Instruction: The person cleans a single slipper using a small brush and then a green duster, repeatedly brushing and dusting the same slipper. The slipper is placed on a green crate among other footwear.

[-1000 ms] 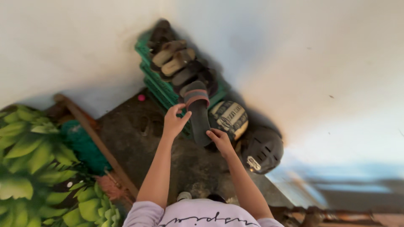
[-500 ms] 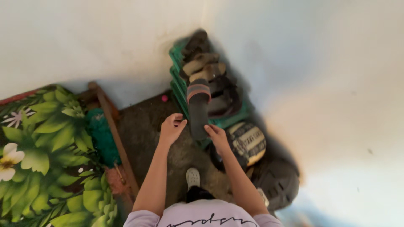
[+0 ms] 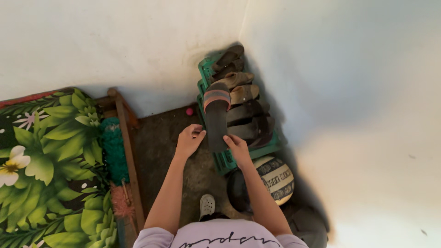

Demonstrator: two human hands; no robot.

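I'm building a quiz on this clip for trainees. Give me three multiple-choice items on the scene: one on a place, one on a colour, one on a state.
1. Where does the green rack stand?
A. In the corner of the walls
B. On the leaf-print cloth
C. In the middle of the room

2. What colour is the band on the sandal?
A. Plain white
B. Orange with a grey stripe
C. Bright blue

3. How is the sandal held?
A. Lying alone on the floor
B. By its heel end, between both hands
C. Hanging from a wall hook

Answers:
1. A, the rack sits where the two white walls meet.
2. B, the band shows orange edges and a grey middle.
3. B, the left hand and right hand are on its near end.
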